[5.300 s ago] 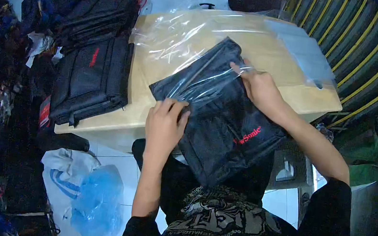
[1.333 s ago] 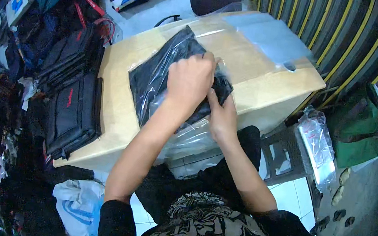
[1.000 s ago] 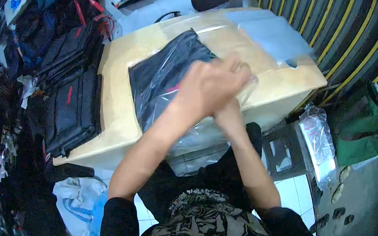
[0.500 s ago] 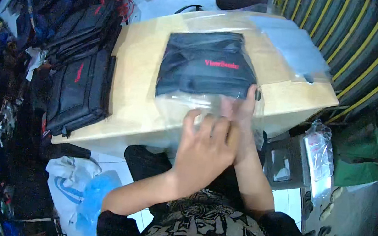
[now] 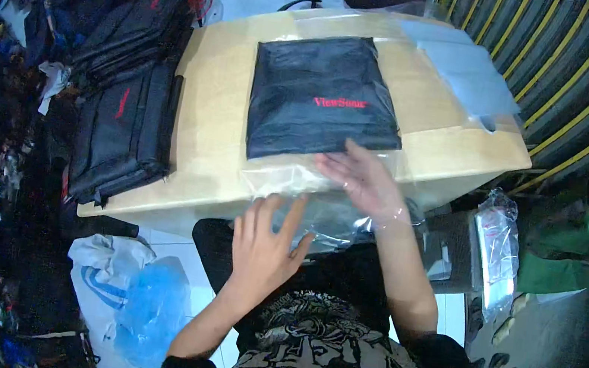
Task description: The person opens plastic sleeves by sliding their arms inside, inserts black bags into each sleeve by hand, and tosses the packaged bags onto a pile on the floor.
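Observation:
A flat black fabric bag with red lettering lies on the pale wooden table, inside a clear plastic sleeve. The sleeve's loose near end hangs over the table's front edge toward me. My left hand is over this slack plastic, fingers spread and nothing gripped. Just below the bag's near right edge, my right hand has its fingers stretched out. Thin plastic lies around the right hand and wrist; whether the hand is inside the sleeve or on top of it I cannot tell.
Black bags are piled along the table's left side. A stack of clear plastic sleeves lies at the far right. Beyond the right edge are a plastic-wrapped packet and a green bag. White and blue plastic bags sit on the floor.
My left hand has moved left and down, away from my right hand, and its fingers have spread. The black bag lies flatter, and the sleeve's near end now droops over the edge.

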{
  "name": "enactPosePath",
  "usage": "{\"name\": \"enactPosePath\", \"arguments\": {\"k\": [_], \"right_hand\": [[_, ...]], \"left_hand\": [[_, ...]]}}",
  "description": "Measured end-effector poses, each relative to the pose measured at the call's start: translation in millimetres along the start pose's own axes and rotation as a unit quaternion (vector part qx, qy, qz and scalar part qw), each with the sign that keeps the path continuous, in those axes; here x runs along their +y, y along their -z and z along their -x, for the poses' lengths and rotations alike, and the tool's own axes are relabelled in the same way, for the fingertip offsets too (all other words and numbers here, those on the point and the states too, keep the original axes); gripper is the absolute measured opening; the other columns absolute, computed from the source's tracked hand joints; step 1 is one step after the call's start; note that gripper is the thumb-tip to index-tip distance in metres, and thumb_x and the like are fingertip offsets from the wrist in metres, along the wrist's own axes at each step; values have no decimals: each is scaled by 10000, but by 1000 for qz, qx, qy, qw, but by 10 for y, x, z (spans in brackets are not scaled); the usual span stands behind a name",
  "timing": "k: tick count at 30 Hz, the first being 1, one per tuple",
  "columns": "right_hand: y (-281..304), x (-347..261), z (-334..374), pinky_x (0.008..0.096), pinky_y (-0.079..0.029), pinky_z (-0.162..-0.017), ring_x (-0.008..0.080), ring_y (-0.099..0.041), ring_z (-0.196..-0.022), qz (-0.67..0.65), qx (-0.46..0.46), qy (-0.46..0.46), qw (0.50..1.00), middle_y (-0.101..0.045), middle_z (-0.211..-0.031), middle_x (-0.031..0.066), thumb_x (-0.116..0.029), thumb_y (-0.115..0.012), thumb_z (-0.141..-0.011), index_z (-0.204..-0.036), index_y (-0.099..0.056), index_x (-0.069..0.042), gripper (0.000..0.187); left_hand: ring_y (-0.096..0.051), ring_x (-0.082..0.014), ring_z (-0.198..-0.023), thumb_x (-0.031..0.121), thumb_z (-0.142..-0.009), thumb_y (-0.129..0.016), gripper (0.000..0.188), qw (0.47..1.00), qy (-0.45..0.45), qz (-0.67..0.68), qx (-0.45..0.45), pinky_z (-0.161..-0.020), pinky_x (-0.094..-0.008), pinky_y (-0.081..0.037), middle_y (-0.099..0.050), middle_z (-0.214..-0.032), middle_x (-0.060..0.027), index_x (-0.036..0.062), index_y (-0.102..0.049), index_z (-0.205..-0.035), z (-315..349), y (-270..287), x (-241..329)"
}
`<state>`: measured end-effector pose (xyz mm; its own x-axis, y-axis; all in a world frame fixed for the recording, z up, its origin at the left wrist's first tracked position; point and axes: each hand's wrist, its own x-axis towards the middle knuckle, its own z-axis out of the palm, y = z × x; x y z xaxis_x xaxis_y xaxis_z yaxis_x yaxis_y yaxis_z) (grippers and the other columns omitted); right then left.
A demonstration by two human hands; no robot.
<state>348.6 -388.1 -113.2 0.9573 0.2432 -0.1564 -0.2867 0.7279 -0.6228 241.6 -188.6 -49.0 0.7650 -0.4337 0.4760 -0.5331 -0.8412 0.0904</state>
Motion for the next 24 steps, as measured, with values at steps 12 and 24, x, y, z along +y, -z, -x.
{"name": "enactPosePath", "arguments": {"k": [12, 24], "right_hand": [[75, 221, 1545, 381, -496, -894, 261, -571, -1078, 278, 170, 66, 943, -556, -1170, 187, -163, -515, -936, -1333, -382, 27, 460], [406, -357, 1497, 240, -474, -611, 111, -593, -661, 414, 234, 69, 877, -637, -751, 47, -182, -616, -891, -951, -622, 15, 207]], "left_hand": [[-568, -299, -899, 30, -811, -491, 249, 946, 212, 190, 157, -815, -379, -456, -591, -991, -158, -17, -588, -1035, 570, -33, -399], [-608, -146, -607, 32, -788, -699, 128, 609, 476, 632, -63, -549, -245, -467, -670, -810, -102, -19, -651, -895, 760, -211, -569]]}}
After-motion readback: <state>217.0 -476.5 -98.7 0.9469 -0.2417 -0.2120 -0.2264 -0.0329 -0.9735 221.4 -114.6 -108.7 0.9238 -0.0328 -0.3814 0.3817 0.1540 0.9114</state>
